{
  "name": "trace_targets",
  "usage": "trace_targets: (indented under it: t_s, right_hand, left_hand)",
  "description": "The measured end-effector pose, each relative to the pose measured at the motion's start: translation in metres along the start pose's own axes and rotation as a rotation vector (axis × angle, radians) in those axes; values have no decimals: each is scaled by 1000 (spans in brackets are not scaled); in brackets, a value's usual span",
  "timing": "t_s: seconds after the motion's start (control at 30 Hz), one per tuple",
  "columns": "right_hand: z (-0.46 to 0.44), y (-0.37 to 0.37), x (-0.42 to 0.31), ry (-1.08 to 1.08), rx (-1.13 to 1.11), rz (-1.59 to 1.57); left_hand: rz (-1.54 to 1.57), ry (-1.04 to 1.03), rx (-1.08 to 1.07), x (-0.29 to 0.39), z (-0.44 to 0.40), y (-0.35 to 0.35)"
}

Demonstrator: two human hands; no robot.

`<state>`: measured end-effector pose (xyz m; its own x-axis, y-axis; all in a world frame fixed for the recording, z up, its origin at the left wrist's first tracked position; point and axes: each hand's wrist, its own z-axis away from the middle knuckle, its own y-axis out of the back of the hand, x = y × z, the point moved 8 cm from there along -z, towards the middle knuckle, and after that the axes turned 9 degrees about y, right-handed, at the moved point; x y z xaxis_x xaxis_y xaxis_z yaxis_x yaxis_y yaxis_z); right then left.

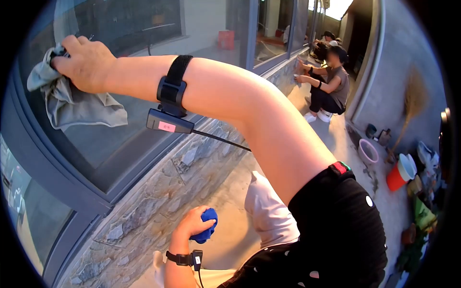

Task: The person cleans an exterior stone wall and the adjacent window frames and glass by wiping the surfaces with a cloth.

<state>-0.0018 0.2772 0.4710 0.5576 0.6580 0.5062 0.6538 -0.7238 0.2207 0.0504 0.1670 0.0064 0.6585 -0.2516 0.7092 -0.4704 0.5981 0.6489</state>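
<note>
My right hand (89, 62) is raised at the upper left, its fingers closed on a grey-green cloth (84, 105). The cloth bunches under the fingers and hangs down in front of the window pane (129, 113), near the grey frame (53, 139). Lower down, my left hand (194, 223) grips a bundled blue cloth (206, 228) beside the stone base of the wall. Part of the blue cloth is hidden by the fingers. Both arms wear black straps with small cabled devices.
Rough stone facing (158, 192) runs below the window. Farther along, a person (331, 81) crouches at the wall, with someone else behind. On the right are a pink basin (368, 150), a red bucket (396, 176), a broom (413, 98) and piled items.
</note>
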Motion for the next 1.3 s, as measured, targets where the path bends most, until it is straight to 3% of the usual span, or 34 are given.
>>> trace_targets:
  t_s: [0.07,0.2,0.3,0.43,0.47,0.53,0.6,0.63,0.73,0.83,0.93,1.0,1.1,1.13,1.2,1.3]
  right_hand:
    - [50,-2,-58,326,-65,-32]
    - [161,-26,-130,736,-478,-77]
    - [183,-24,-121,608,-575,-135]
    - [125,8,-63,483,-315,38]
    - [101,18,-42,404,-295,106]
    - [49,42,4,240,-35,151]
    - [-2,64,42,-41,-7,138]
    - [-20,71,56,-84,115,123]
    - [-57,59,77,-247,193,149]
    - [-53,25,20,-137,36,24]
    - [8,-6,-61,203,110,-58]
    - [58,-14,-111,435,-22,-93]
    - [140,-34,-161,677,-391,-145]
    - [153,-36,-168,689,-492,-170]
    - [152,-34,-161,608,-484,-194]
    - [77,-5,-138,505,-293,-167]
  left_hand:
    - [-17,14,-16,0,0,-2]
    - [-68,12,-9,-5,-4,-5]
    - [-77,32,0,-4,1,-2]
    - [-92,5,34,-10,-5,0]
    - [-112,-24,42,-12,-6,-2]
    - [-84,-18,77,-15,-8,-1]
    - [-103,-66,54,-17,-12,-6]
    - [-89,-80,47,-23,-17,-12]
    - [-111,-26,40,-23,-16,-11]
    - [-107,-24,53,-25,-19,-9]
    - [-88,-20,74,-21,-12,1]
    - [-116,-17,47,-21,-12,0]
    - [-116,-13,39,-17,-8,1]
    - [-112,-7,47,-17,-7,1]
    - [-142,-21,26,-15,-8,-2]
    - [-123,-26,54,-16,-7,0]
